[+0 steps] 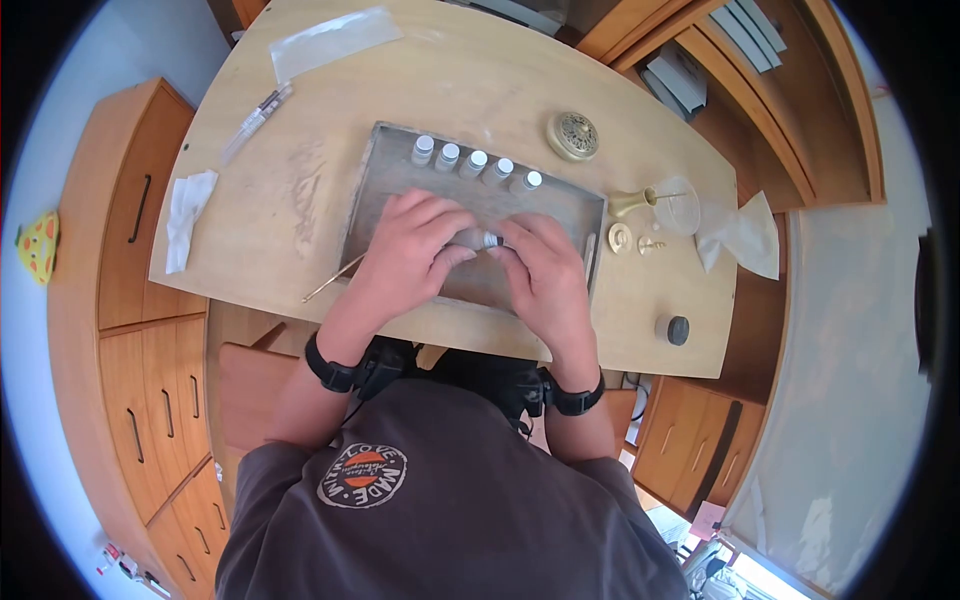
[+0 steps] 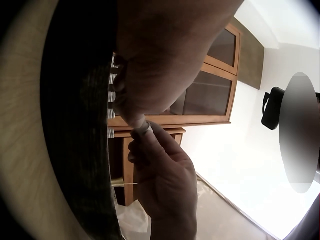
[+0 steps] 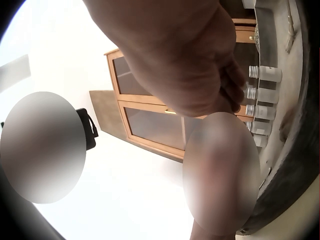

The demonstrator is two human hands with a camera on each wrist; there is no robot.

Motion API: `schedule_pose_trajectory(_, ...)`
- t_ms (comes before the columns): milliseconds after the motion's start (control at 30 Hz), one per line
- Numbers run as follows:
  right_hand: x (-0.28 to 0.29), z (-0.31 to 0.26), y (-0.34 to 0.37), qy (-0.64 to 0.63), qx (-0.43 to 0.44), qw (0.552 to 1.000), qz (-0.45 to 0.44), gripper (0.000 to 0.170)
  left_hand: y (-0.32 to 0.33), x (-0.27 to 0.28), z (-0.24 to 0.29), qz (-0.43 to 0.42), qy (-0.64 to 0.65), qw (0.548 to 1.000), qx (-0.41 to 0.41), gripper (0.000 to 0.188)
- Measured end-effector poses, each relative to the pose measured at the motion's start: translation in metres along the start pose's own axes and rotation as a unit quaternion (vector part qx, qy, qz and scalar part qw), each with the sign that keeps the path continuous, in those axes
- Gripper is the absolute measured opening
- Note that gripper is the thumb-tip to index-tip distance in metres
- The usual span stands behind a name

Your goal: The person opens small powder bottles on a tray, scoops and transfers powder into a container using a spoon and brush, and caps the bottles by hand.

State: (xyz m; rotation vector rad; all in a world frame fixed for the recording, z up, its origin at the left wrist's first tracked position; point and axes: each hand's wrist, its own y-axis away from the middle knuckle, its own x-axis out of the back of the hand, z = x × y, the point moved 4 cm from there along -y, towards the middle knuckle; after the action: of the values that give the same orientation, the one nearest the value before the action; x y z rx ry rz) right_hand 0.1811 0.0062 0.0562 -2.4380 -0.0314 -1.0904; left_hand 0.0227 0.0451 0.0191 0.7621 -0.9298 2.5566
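Over the grey tray (image 1: 375, 185), both hands meet on a small clear bottle (image 1: 466, 238). My left hand (image 1: 412, 245) grips the bottle's body, which lies tilted sideways. At its silvery neck, the thumb and fingers of my right hand (image 1: 545, 268) pinch the end. In the left wrist view the bottle's neck (image 2: 145, 127) shows between the fingertips of both hands; most of the body is hidden by the left hand. Several similar vials (image 3: 262, 111) with silver caps stand in a row along the tray's far side.
A thin brass rod (image 1: 333, 279) leans over the tray's left edge. To the right are a pierced brass burner (image 1: 573, 135), a brass vase (image 1: 630, 203), a clear cup (image 1: 680, 207), small brass pieces (image 1: 620, 238) and a dark-lidded jar (image 1: 673, 329). White tissue (image 1: 190, 220) lies at left.
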Motion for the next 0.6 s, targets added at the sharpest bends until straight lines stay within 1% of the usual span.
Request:
schedule_pose_trajectory(133,0.001,-0.002,-0.001,0.006,0.01,1.0,0.007,0.021,0.0,0.001,0.001,-0.001,0.002,1.0,-0.003,0.028)
schedule_pose_trajectory(200,0.0,0.0,-0.001,0.011,-0.055,0.998,-0.03,0.014,0.0,0.002,0.003,0.004,0.009,1.0,-0.009,0.029)
schedule_pose_trajectory(233,0.0,0.002,0.0,0.012,-0.056,0.998,-0.031,0.014,0.0,0.002,0.003,0.004,0.01,1.0,-0.009,0.029)
schedule_pose_trajectory(300,-0.007,0.011,0.002,0.076,-0.118,0.986,-0.092,0.016,0.0,0.002,0.005,0.0,-0.003,1.0,-0.014,0.029)
schedule_pose_trajectory(333,-0.007,0.011,0.002,0.076,-0.117,0.986,-0.093,0.016,0.0,0.002,0.004,0.001,-0.003,1.0,-0.013,0.029)
schedule_pose_trajectory(400,-0.006,0.011,0.001,0.015,-0.129,0.99,-0.061,0.019,0.0,0.003,0.003,0.017,0.012,1.0,-0.012,0.03)
schedule_pose_trajectory(433,-0.006,0.008,-0.002,0.015,-0.128,0.99,-0.062,0.019,0.0,0.003,0.003,0.018,0.011,1.0,-0.011,0.03)
schedule_pose_trajectory(500,0.002,-0.004,-0.008,-0.067,-0.079,0.994,0.039,0.023,-0.001,0.003,0.004,0.02,0.014,1.0,-0.01,0.029)
schedule_pose_trajectory(600,0.0,-0.003,-0.003,-0.075,-0.08,0.994,0.029,0.024,0.0,0.002,0.002,0.02,0.012,1.0,-0.009,0.029)
